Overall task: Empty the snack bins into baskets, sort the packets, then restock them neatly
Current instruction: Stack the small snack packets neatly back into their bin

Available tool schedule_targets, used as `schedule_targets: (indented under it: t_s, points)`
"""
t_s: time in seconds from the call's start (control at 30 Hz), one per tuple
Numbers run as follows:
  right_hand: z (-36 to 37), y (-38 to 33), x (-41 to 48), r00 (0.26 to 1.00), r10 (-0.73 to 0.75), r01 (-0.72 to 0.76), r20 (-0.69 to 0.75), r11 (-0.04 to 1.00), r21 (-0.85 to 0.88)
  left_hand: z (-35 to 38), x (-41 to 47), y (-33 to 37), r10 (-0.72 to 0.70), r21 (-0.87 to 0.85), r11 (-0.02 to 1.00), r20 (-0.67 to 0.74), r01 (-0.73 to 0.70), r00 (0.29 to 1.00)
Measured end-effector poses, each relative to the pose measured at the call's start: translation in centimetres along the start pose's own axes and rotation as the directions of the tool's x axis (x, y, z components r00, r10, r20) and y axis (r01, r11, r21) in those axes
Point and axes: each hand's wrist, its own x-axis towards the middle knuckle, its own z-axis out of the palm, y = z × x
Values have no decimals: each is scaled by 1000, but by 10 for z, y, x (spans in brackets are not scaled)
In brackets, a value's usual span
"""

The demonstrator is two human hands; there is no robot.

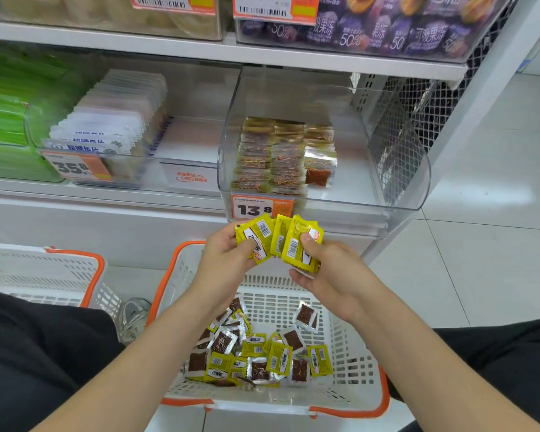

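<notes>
Left hand (226,263) and right hand (337,275) pinch yellow packets (282,236) over a basket (353,389) on pale floor tiles (480,251).

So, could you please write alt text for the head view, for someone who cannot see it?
The left hand and right hand hold a fan of yellow packets above a white basket of loose packets, before a clear bin partly filled with neat rows.

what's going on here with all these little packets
A person's left hand and right hand hold a fan of small yellow snack packets over a white plastic basket with orange rim, where loose yellow and brown packets lie jumbled. The clear plastic shelf bin behind holds neat rows of packets on its left side.
</notes>
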Motion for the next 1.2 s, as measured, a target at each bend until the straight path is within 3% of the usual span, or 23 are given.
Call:
schedule_targets:
  t_s: [0.13, 0.27, 0.37, 0.5, 0.6, 0.7, 0.73, 0.8, 0.9, 1.0, 1.1, 1.2]
  points:
    - [0, 1, -5, 995, 94, -97, 31, 989, 114, 0, -2, -5, -27, -46, 999, -81, 23, 996]
    - [5, 12, -4, 996, 61, -72, 70, 985, 158, 6, -9, -9, -126, -227, 968, -49, 112, 991]
    - [6, 16, -2, 999, -49, 49, 8, 996, 79, 0, -8, -6, -175, -130, 975, 36, 178, 984]
    - [-1, 11, -3, 982, -183, 172, -37, 964, -201, -9, -3, 1, -192, 141, 975, 129, 174, 973]
    - [-8, 1, -4, 954, -299, 265, 19, 813, -518, -14, 4, 3, -195, 273, 950, 149, 149, 969]
    - [-19, -14, -3, 894, -344, 414, 287, 389, -823, -20, 9, 7, -211, 247, 953, 121, 176, 970]
    - [-23, -18, -1, 878, -301, 452, 371, 270, -850, -23, 9, 7, -203, 232, 958, 124, 170, 971]
    - [-25, -23, -1, 851, -229, 517, 474, 199, -832, -28, 9, 10, -176, 244, 962, 197, 126, 964]
    - [-27, -19, 1, 817, -210, 576, 536, 297, -761, -30, 5, 16, -186, 363, 930, 344, 53, 920]
    - [-23, -16, -1, 862, -278, 504, 425, 563, -655, -28, -2, 23, -258, 480, 877, 424, 26, 868]
    - [-16, -18, -5, 926, -284, 372, 248, 796, -478, -17, -9, 23, -225, 493, 869, 301, 51, 927]
    - [-10, -16, -9, 967, -216, 249, 138, 920, -304, 0, -12, 10, -143, 313, 944, 117, 100, 983]
